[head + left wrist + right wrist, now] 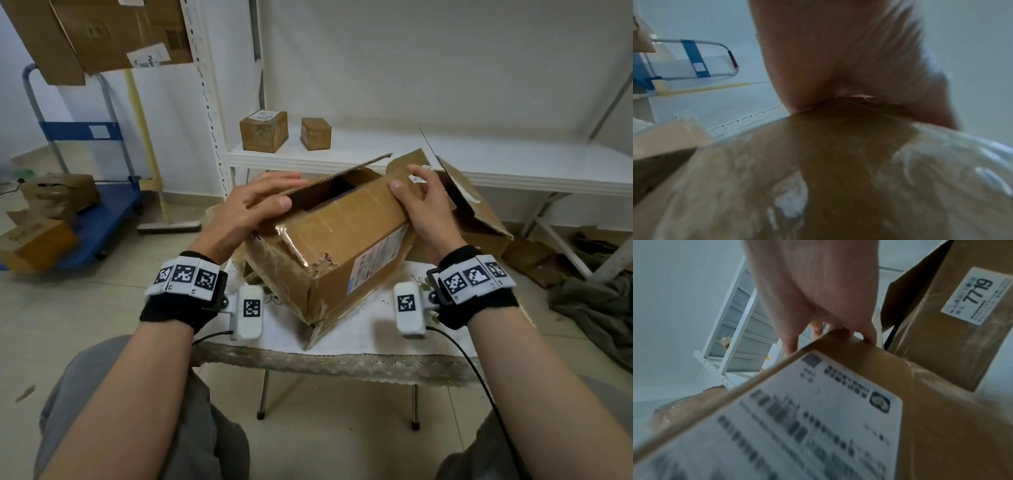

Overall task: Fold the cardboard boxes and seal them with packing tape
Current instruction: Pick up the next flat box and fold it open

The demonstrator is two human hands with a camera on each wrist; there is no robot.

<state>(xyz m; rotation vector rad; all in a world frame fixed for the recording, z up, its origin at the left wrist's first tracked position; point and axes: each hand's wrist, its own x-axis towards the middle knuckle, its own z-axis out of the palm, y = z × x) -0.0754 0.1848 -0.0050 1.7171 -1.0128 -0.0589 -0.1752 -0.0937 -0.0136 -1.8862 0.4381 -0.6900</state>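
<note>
White walls, white shelving (445, 154) behind, tiled floor; blue trolley (102, 212) off to the left with worn cartons on it; two small taped boxes (263, 132) up on the shelf; small lace-edged counter (359, 329) in the foreground. Cardboard box (335, 236) resting tilted on that counter, one corner toward the viewer, old clear tape over its torn edges, shipping label (380, 260) on the near right face; top partly agape, dark gap showing between the flaps; another opened carton (479, 205) just behind on the right.

Left hand (253, 209) laid across the left end of the top, fingers fairly straight, palm pressing down on the flap, nothing pinched; blurred in the left wrist view, palm against taped cardboard. Right hand (428, 209) at the right end, thumb over the top flap and fingers curled round the far upper edge: a closed grip on the cardboard box, confirmed by the right wrist view.

Step in hand, by the look of it: folding down the top flaps, sealing not yet begun. Next move likely calls for bringing the raised far flap down to meet the near one, holding the seam flat, then fetching packing tape; no tape roll visible anywhere.
</note>
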